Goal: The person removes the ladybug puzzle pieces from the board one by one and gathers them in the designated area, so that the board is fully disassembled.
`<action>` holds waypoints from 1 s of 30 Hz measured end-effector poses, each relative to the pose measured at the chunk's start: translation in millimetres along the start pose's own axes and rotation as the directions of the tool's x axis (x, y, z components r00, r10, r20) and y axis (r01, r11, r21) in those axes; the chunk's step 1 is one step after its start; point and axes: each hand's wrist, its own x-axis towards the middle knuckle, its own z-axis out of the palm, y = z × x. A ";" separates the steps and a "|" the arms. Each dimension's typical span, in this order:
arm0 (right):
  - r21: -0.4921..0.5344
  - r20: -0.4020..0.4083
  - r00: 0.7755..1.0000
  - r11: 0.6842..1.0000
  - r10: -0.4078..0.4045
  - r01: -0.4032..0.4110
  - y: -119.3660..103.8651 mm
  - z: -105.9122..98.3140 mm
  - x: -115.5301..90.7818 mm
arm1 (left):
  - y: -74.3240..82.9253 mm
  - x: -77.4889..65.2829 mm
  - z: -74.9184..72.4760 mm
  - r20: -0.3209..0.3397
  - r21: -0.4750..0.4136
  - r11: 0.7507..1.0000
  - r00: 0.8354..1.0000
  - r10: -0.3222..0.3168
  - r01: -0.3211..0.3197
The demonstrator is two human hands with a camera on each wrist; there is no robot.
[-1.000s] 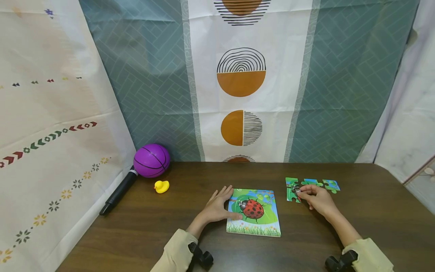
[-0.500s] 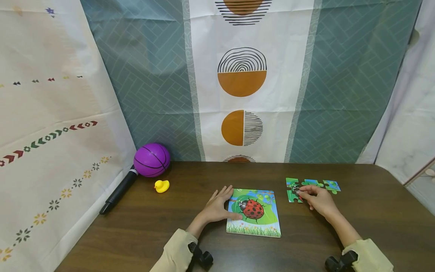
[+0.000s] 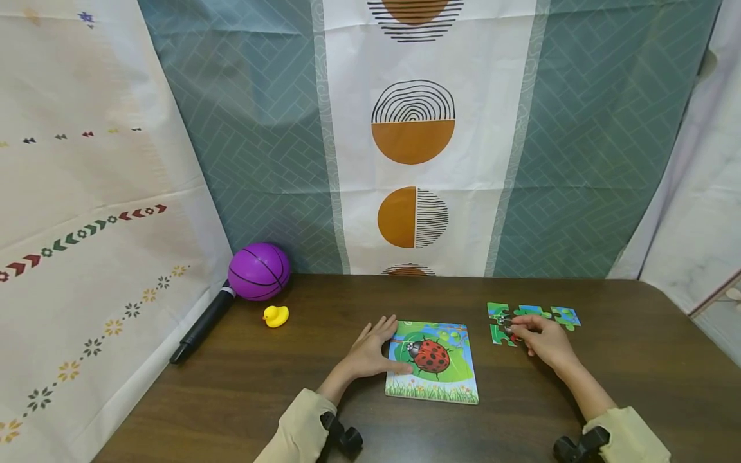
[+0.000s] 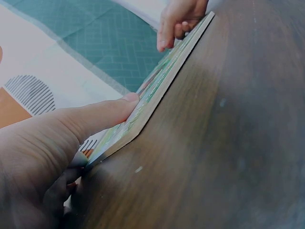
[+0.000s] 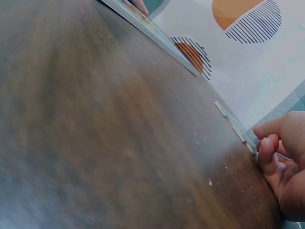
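Note:
In the head view, my left hand [image 3: 370, 354] rests at the left side of a square ladybug puzzle board [image 3: 431, 360], its thumb lying on the picture and its fingers spread along the edge. The left wrist view shows the thumb [image 4: 102, 114] on top of the board [image 4: 157, 86]. To the right, my right hand [image 3: 544, 337] pinches a small jigsaw piece with dark and red print, mostly hidden by the fingertips. Green and blue jigsaw pieces [image 3: 497, 310] lie around these fingertips. In the right wrist view, thumb and fingers of the right hand [image 5: 286, 162] are bent low by the table.
A purple ball [image 3: 259, 271] stands at the back left against the cloth [image 3: 278, 161], with its black handle-like bar [image 3: 202, 326] beside it. Nearby sits a yellow rubber duck [image 3: 275, 316]. One jigsaw piece [image 3: 566, 316] lies right of the right hand on the brown table [image 3: 231, 411].
Near the right fingertips, the lower green piece has shifted slightly right, and a gap now shows below the upper green piece. The left hand and the board have stayed put.

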 end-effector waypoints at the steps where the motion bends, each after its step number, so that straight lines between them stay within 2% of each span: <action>1: 0.007 0.001 1.000 1.000 0.000 0.000 -1.0 -0.1 -0.4 | -0.2 0.0 0.2 0.000 0.002 1.000 1.000 0.002 -0.002; 8: 0.062 0.030 0.999 0.998 -0.010 0.008 -13.5 1.4 -4.4 | -0.4 0.1 0.2 0.004 -0.004 1.000 1.000 0.003 -0.003; 11: 0.102 0.064 0.998 0.995 -0.026 0.019 -25.2 9.2 -9.2 | -0.6 0.3 -0.6 0.002 -0.007 1.000 1.000 0.004 -0.004; 14: 0.140 0.113 0.990 0.988 -0.080 0.064 -39.0 23.9 -14.1 | -1.5 0.4 -1.4 0.001 -0.005 1.000 1.000 0.003 -0.003; 17: 0.158 0.198 0.970 0.981 -0.140 0.109 -51.9 41.0 -19.0 | -2.6 0.2 -2.0 0.002 -0.003 1.000 1.000 0.003 -0.003; 21: 0.145 0.322 0.926 0.977 -0.199 0.159 -63.9 60.4 -24.1 | -2.4 -0.8 -3.1 0.003 -0.003 1.000 1.000 0.004 -0.004; 23: 0.137 0.357 0.909 0.975 -0.214 0.176 -68.0 68.1 -24.7 | -1.7 -1.0 -3.3 0.006 -0.003 1.000 1.000 0.000 0.000; 26: 0.129 0.376 0.898 0.973 -0.227 0.192 -72.1 77.5 -23.4 | -0.8 -0.6 -2.9 0.012 -0.004 1.000 1.000 -0.005 0.005; 30: 0.131 0.377 0.898 0.973 -0.228 0.192 -74.7 84.9 -21.7 | -0.1 0.5 -1.6 0.017 0.003 1.000 1.000 -0.004 0.004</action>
